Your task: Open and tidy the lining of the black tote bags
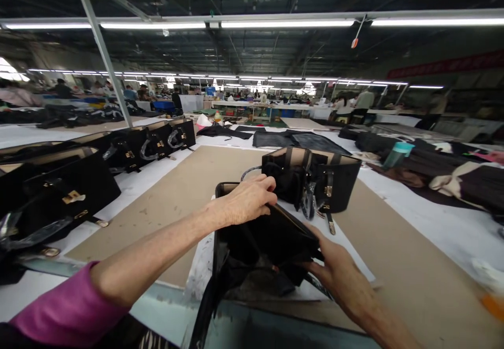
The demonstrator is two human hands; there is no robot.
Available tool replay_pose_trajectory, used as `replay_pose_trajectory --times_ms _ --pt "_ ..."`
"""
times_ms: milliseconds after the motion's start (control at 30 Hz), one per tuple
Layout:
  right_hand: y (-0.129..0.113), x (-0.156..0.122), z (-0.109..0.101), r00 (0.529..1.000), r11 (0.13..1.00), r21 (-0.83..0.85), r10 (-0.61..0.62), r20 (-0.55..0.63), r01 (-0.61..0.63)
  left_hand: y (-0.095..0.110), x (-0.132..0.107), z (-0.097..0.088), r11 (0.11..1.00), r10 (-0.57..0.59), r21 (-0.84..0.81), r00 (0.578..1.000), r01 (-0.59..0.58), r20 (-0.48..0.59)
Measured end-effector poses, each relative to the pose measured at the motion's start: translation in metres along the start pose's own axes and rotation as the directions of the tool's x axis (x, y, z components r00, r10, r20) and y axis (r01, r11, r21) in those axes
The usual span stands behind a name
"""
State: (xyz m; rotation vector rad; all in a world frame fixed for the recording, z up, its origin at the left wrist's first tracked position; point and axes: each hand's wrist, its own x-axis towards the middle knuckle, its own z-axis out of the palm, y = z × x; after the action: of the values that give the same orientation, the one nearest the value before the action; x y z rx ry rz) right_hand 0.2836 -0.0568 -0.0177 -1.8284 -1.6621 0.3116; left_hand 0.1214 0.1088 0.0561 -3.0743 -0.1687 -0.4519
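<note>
A black handbag [252,254] stands open at the table's front edge, its dark inside facing me. My left hand [252,199] grips its far rim, fingers curled over the edge. At the right side, my right hand [334,262] holds the bag's wall between thumb and fingers. A dark strap hangs from the bag's near left side over the table edge. Just behind it stands another black handbag [342,183] with a tan inside edge, gold-coloured fittings and a handle in clear plastic wrap.
Several black handbags [98,176] stand in a row on the left. Flat dark pieces [311,140] lie farther back. On the right are a teal-lidded bottle [398,155] and dark cloth [429,168]. A slanted metal post [103,50] rises at left. People work in the background.
</note>
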Motion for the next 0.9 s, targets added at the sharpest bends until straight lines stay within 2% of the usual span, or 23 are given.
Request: replay_pose_trajectory --times_ms 133,267,367,467,533,633,767,900 --pt "0.003 0.003 -0.005 1.0 1.0 -0.013 0.012 0.008 -0.011 -0.008 -0.006 0.007 0.999 -0.016 -0.05 1.0 0.016 0.002" --pt "0.009 0.005 -0.008 0.999 0.999 0.04 0.013 0.034 -0.014 -0.024 -0.008 0.01 0.975 -0.121 -0.175 0.988 0.136 0.094" --pt "0.018 0.009 -0.005 0.993 0.995 -0.032 0.095 -0.071 -0.097 -0.032 -0.007 0.01 0.949 -0.147 -0.262 0.98 0.178 0.134" --pt "0.02 0.012 0.001 0.963 0.972 -0.132 0.167 -0.21 -0.197 -0.034 -0.006 0.01 0.929 -0.193 -0.296 0.974 0.221 0.122" --pt "0.015 0.013 0.003 0.949 0.962 -0.167 0.168 -0.267 -0.217 -0.033 -0.006 0.011 0.918 -0.239 -0.302 0.966 0.258 0.098" --pt "0.001 0.014 0.004 0.943 0.978 -0.149 0.089 -0.321 -0.143 -0.031 -0.006 0.013 0.916 -0.276 -0.287 0.96 0.28 0.056" --pt "-0.013 0.02 0.004 0.962 0.995 -0.101 -0.004 -0.273 -0.025 -0.029 -0.007 0.014 0.92 -0.295 -0.26 0.955 0.292 0.028" --pt "-0.014 0.024 0.001 0.961 0.976 -0.217 -0.038 -0.275 -0.023 -0.031 -0.009 0.015 0.91 -0.306 -0.29 0.952 0.298 0.015"
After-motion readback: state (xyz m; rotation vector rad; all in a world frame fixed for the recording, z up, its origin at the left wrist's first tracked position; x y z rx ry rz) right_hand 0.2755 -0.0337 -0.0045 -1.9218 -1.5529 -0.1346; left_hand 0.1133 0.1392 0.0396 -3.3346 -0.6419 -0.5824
